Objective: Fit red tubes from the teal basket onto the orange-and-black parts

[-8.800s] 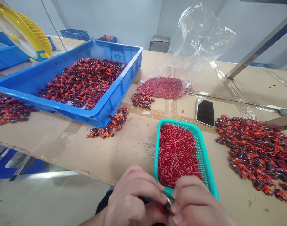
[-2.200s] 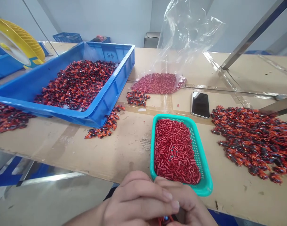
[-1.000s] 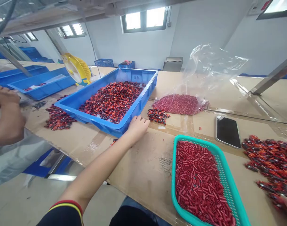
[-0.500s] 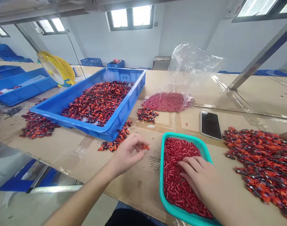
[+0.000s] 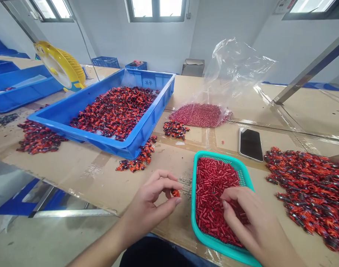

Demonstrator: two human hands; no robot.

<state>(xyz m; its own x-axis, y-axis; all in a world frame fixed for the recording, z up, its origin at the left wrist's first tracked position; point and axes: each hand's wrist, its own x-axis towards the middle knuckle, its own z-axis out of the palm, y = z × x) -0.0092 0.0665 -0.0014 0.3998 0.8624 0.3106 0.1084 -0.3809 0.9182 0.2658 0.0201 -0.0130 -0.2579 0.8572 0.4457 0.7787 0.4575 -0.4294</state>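
Note:
My left hand (image 5: 150,204) is over the cardboard beside the basket, pinching a small orange-and-black part (image 5: 175,193) between thumb and fingers. My right hand (image 5: 243,217) rests in a teal mesh plastic basket (image 5: 221,155), its fingers spread among the loose red tubes (image 5: 211,196). No tube shows held in those fingers, though they hide part of the heap. A large heap of orange-and-black parts (image 5: 308,193) lies to the right of the basket, and a smaller spill (image 5: 136,163) lies left of it.
A blue plastic crate (image 5: 130,148) full of the same parts stands at the left. A phone (image 5: 250,144) and a clear bag of red tubes (image 5: 200,115) lie farther along the cardboard-covered table (image 5: 75,178). A yellow fan (image 5: 59,65) and more blue crates stand behind.
My hands were together in front of the basket, then the left reached to the blue crate and came back with a part. The right moved into the basket. The view tilted up.

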